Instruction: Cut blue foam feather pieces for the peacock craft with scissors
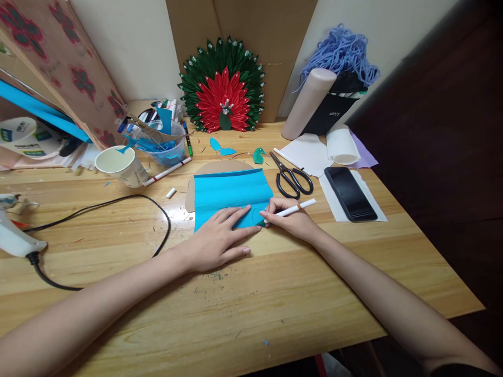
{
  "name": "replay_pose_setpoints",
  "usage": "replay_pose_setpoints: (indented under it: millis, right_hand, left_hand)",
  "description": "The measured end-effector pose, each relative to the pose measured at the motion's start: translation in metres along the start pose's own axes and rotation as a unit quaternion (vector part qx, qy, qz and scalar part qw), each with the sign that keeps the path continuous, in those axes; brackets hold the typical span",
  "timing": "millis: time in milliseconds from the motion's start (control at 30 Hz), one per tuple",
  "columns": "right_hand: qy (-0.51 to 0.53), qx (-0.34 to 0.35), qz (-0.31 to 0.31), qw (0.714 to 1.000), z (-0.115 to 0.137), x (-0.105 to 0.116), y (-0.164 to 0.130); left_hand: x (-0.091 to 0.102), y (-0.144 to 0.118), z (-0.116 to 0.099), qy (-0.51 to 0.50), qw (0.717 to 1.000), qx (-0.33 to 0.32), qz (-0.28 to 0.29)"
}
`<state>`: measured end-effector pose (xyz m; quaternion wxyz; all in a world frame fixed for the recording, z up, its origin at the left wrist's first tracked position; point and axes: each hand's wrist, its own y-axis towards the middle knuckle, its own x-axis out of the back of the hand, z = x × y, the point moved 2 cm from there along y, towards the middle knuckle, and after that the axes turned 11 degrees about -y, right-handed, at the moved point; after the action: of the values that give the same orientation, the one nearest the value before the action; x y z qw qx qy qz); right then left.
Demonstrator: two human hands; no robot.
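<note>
A sheet of blue crepe paper (231, 188), folded over along its far edge, lies on a piece of brown cardboard (190, 196). My left hand (218, 238) rests flat on its near part with fingers spread. In my right hand (288, 214) a white marker (296, 207) is pinched, its tip down near the sheet's lower right. A faint curved line shows on the paper by the tip. What looks like a white pen cap (171, 193) lies left of the sheet. Black-handled scissors (290, 175) lie just beyond my right hand.
A glue gun (18, 235) and its cord lie left. Behind stand a paper cup (121, 166), a plastic tub (167, 152) and a red-green peacock craft (223, 89). To the right are a phone (350, 193), a paper roll (342, 145) and a tall pinkish bottle (308, 104).
</note>
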<state>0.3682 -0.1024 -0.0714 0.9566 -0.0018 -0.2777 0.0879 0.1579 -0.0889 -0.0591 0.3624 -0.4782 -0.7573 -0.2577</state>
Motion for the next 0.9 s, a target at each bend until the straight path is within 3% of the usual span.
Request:
replay_pose_setpoints:
  millis: [900]
  right_hand:
    - [0.0,-0.007,0.013,1.0,-0.007,0.0068,0.0024]
  left_hand:
    - [-0.0002,0.0001,-0.0005,0.016,1.0,0.001,0.009]
